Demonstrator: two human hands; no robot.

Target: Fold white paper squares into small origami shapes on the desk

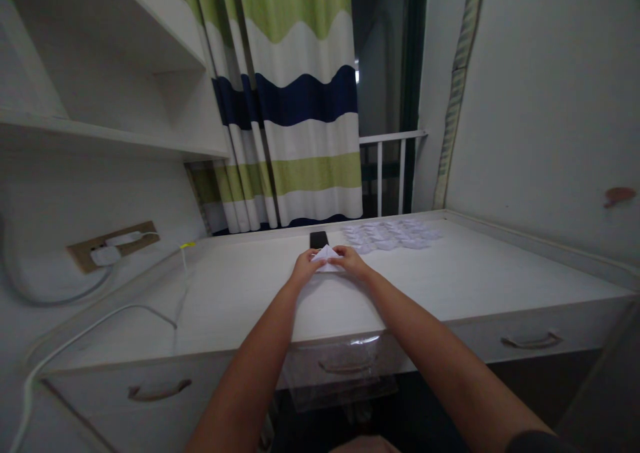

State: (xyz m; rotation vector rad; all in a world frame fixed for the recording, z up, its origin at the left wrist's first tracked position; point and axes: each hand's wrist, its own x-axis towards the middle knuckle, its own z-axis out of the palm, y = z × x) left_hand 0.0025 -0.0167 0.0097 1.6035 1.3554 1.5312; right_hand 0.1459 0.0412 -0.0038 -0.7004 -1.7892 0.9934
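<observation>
A small piece of folded white paper point(327, 253) with a pointed top is held just above or on the white desk point(240, 293); I cannot tell if it touches. My left hand point(303, 266) grips its left side, the thumb at the front. On the right side my right hand point(350, 261) pinches it the same way, thumb near the middle. Right behind the paper lies a black phone-like object point(319, 240). Several folded white paper pieces point(390, 234) sit in rows at the back right of my right hand.
A white cable point(135, 306) runs over the desk's left side, below plugs in a wall socket point(113, 246). A shelf point(110, 136) overhangs the left. Behind the desk hang a striped curtain point(305, 100) and a white railing point(393, 136). Drawer handles point(531, 341) stick out in front.
</observation>
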